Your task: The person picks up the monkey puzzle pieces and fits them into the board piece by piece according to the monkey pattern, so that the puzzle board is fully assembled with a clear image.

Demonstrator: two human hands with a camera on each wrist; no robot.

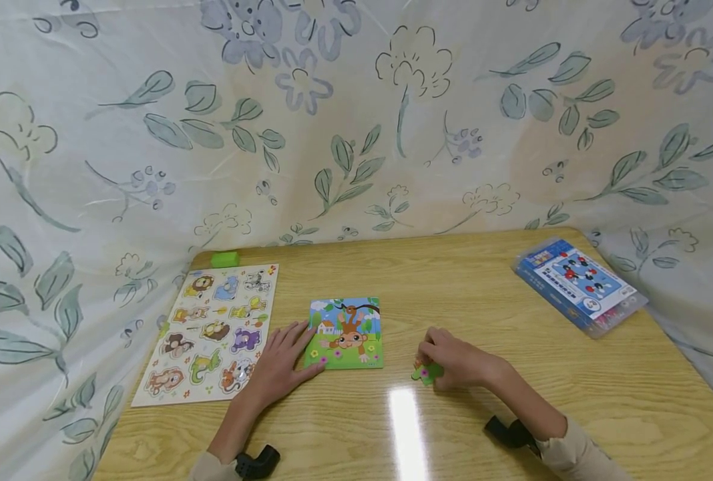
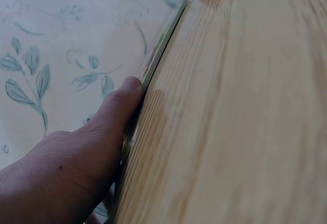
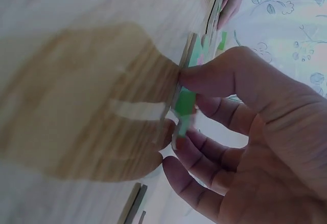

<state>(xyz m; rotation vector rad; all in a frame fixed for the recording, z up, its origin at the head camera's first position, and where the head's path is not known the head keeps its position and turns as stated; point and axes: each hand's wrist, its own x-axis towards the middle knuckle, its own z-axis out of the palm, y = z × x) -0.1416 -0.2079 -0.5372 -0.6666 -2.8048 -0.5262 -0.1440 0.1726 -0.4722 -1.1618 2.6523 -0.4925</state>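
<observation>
A square monkey jigsaw puzzle (image 1: pixel 356 344) lies on the wooden table with green grass and blue sky printed on it. My left hand (image 1: pixel 283 364) rests across its left edge, fingers spread and thumb at the lower left corner. In the left wrist view, the thumb of that hand (image 2: pixel 92 142) lies along a thin board's edge. To the right of the puzzle, my right hand (image 1: pixel 455 361) pinches a green puzzle piece (image 1: pixel 430 373) with a pink flower on it. Thumb and fingertips hold the piece (image 3: pixel 185 103) by its sides, close over the table, in the right wrist view.
An animal puzzle board (image 1: pixel 200 361) lies at the left, partly behind my left forearm. Behind it sits a small green block (image 1: pixel 225 259). A blue-labelled plastic case (image 1: pixel 581 284) stands at the back right of the wooden table (image 1: pixel 452 287). Floral cloth (image 1: pixel 356 133) hangs along the back.
</observation>
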